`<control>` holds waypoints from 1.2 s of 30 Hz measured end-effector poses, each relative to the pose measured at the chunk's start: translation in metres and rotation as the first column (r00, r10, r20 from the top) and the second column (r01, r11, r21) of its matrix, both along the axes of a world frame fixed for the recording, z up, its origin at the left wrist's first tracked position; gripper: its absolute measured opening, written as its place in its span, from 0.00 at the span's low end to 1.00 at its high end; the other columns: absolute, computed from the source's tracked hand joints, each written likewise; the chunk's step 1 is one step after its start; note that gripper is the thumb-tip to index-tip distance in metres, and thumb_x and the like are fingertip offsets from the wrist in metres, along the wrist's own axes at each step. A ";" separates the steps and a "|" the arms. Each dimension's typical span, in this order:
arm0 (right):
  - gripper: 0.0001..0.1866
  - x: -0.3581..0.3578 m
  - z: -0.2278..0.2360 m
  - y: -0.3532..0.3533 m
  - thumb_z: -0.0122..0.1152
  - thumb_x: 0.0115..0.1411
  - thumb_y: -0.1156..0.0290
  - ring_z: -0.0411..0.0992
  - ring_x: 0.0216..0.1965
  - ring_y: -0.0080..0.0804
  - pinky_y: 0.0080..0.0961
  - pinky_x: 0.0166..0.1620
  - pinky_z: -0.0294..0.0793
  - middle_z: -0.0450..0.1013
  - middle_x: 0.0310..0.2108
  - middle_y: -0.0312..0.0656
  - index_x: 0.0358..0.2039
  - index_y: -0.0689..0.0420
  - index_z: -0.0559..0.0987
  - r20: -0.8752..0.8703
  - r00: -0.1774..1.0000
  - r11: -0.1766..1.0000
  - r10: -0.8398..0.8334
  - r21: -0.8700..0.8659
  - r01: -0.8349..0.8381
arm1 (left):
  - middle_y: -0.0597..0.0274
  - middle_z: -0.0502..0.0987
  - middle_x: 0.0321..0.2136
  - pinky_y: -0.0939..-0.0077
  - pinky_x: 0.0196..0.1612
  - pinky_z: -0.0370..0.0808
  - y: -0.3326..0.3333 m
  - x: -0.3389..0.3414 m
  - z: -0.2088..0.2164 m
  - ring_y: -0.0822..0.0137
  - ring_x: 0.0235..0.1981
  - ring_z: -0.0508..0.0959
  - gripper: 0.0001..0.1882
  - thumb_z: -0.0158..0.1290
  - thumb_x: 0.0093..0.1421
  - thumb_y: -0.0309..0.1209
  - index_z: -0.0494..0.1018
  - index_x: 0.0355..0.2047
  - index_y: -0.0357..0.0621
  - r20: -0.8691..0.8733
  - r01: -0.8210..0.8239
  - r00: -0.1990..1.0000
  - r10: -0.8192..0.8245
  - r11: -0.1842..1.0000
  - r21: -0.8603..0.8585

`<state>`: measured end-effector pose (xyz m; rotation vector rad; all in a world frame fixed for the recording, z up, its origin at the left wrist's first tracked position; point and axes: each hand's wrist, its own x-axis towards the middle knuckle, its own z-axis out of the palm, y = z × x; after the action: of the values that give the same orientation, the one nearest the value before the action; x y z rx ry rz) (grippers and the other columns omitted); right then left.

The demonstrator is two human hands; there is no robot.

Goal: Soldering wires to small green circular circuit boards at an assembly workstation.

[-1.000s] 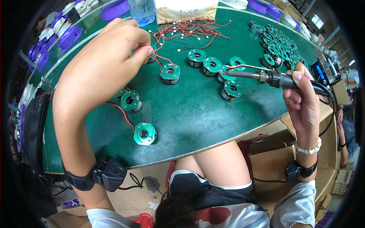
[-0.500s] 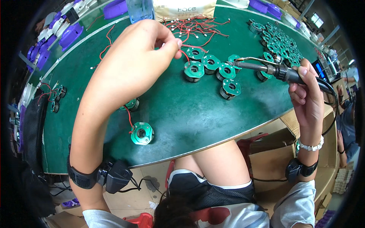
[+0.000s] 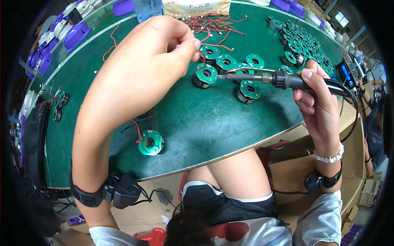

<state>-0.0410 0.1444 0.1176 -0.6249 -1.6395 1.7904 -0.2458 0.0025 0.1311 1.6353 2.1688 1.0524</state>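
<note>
My left hand (image 3: 164, 51) reaches over the table, thumb and forefinger pinched on a red wire (image 3: 202, 57). The wire's lower end comes down to the rim of a round green circuit board (image 3: 201, 78) on a dark coil-like base. A black-handled soldering iron (image 3: 283, 79) with a thin brass-coloured tube along its shaft is gripped in my right hand (image 3: 320, 88). Its tip lies just right of that same board; whether it touches cannot be told. More such boards (image 3: 249, 89) stand close by, some partly behind the iron.
A pile of red wires (image 3: 213, 24) lies at the back, before a tissue pack (image 3: 197, 7). Many boards (image 3: 303, 45) cluster at the far right. One wired board (image 3: 150, 142) sits near the table's front edge. The iron's black cable (image 3: 353, 119) hangs beside my right forearm.
My right hand has brought the soldering iron left and slightly down, so its tip is now beside the board under the red wire. My left hand has shifted slightly, still pinching the wire.
</note>
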 end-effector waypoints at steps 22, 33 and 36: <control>0.10 0.005 -0.002 0.002 0.52 0.51 0.72 0.56 0.11 0.09 0.04 0.12 0.48 0.62 0.13 0.32 0.17 0.52 0.61 0.021 1.000 0.999 -0.009 -0.047 0.010 | 0.70 0.62 0.14 0.86 0.23 0.57 -0.001 0.006 0.001 0.81 0.19 0.62 0.09 0.43 0.54 0.30 0.65 0.22 0.36 -0.057 0.101 0.994 -0.098 0.993 0.053; 0.09 -0.003 -0.003 -0.002 0.52 0.51 0.71 0.53 0.11 0.09 0.05 0.12 0.48 0.65 0.14 0.37 0.18 0.53 0.63 0.010 1.000 0.999 -0.025 -0.041 0.026 | 0.70 0.63 0.14 0.87 0.22 0.58 -0.002 0.009 0.004 0.81 0.18 0.63 0.09 0.44 0.54 0.30 0.65 0.21 0.35 0.031 0.094 0.995 -0.095 0.995 0.033; 0.09 0.000 -0.001 0.003 0.52 0.51 0.71 0.51 0.10 0.09 0.05 0.13 0.48 0.65 0.14 0.38 0.18 0.53 0.63 -0.032 0.999 0.999 -0.025 -0.046 0.023 | 0.70 0.65 0.14 0.89 0.22 0.58 -0.001 0.013 0.004 0.82 0.18 0.64 0.10 0.43 0.54 0.30 0.66 0.22 0.35 0.204 0.083 0.974 -0.098 0.993 0.079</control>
<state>-0.0413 0.1478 0.1164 -0.6307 -1.5671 1.8159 -0.2325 0.0018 0.1348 1.5588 1.9266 1.2246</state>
